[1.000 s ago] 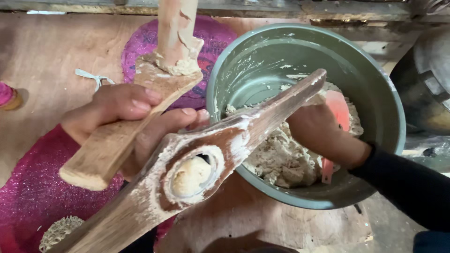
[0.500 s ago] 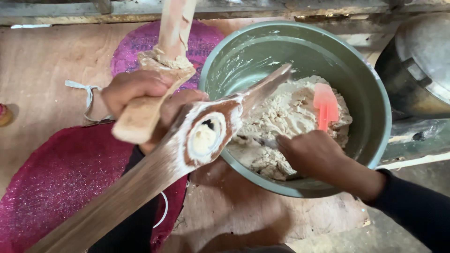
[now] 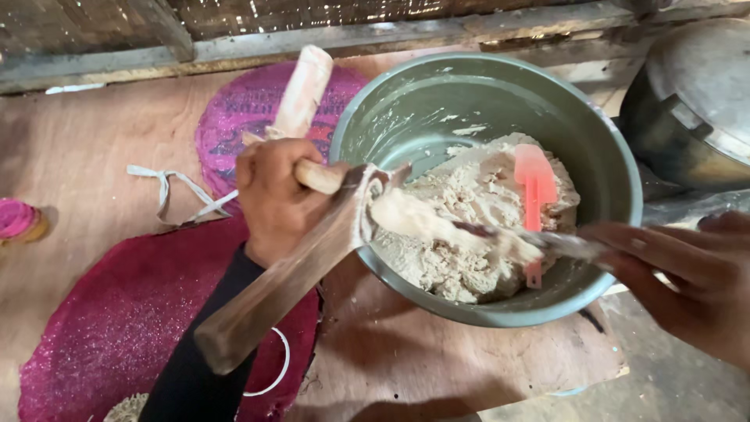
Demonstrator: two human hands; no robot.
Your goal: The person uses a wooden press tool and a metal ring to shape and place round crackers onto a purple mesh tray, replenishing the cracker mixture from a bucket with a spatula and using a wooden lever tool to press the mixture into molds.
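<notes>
From the head camera, the left hand [image 3: 277, 199] clenches a wooden mould [image 3: 289, 270] tilted over the rim of the green bowl [image 3: 609, 156]. The right hand [image 3: 687, 273], partly cut off, grips a blurred scraper [image 3: 539, 242] in the dough [image 3: 476, 227], beside a pink spatula [image 3: 535, 184].

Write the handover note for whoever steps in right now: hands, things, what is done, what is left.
Left hand: gripping the long wooden mould paddle, tilted at the rim of the grey-green metal bowl.
Right hand: fingers on a thin utensil dragging pale dough.
Red plastic spatula lies in the bowl.
Done: dough mixed.
Left: most dough remains in the bowl.
</notes>
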